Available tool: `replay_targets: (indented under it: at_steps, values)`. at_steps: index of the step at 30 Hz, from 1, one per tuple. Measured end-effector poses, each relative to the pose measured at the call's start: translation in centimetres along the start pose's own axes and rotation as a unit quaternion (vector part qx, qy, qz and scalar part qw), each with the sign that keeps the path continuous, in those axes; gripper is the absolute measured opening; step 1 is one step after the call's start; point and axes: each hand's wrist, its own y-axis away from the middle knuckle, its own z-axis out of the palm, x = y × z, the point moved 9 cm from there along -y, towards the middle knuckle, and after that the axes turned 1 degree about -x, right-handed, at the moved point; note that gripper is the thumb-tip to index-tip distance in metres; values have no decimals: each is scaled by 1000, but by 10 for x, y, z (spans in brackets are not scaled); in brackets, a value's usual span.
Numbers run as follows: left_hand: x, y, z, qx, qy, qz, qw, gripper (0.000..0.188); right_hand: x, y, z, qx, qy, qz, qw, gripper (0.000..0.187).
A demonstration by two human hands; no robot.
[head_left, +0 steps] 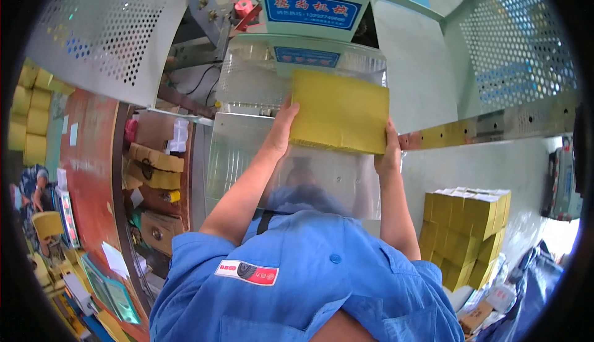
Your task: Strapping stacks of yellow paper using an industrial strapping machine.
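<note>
Both my hands hold a yellow rectangular block [340, 113] that looks like a thick stack of paper. My left hand [283, 125] grips its left edge, and my right hand [388, 149] is closed on its lower right edge. The block is above a shiny metal machine bed [247, 156]. Just beyond it stands the pale green machine head [315, 8] with a blue sign plate. The undersides of the block and some of my fingertips are hidden.
Perforated metal guards [111, 26] flank the machine on both sides. A perforated metal bar [482, 131] runs off to the right. Yellow blocks are piled on the floor [464, 224] at the right. At left stands a reddish-brown table [93, 199], with a shelf of cardboard [154, 168] beside it.
</note>
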Motion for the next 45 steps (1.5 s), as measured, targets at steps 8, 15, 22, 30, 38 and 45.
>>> replay_targets:
  at_steps: [8,15,22,30,38,45]
  values:
    - [-8,-3,5,15,-12,-12,1000,58,5,-9,-2,-2,-21,11,1000,51]
    - [-14,-1,6,18,-23,-20,999,55,-2,-7,-1,10,-8,1,1000,58]
    - [-10,-2,0,7,-138,-69,988,49,11,-7,-17,22,-30,50,998,52]
    - [-19,-3,13,30,-128,-45,990,57,8,-8,-12,33,-41,44,998,52]
    - [-30,-15,11,61,-131,-56,988,51,13,-12,-19,22,2,30,999,62]
    - [-23,-18,10,60,-133,-52,988,52,4,-7,-10,26,2,21,999,65]
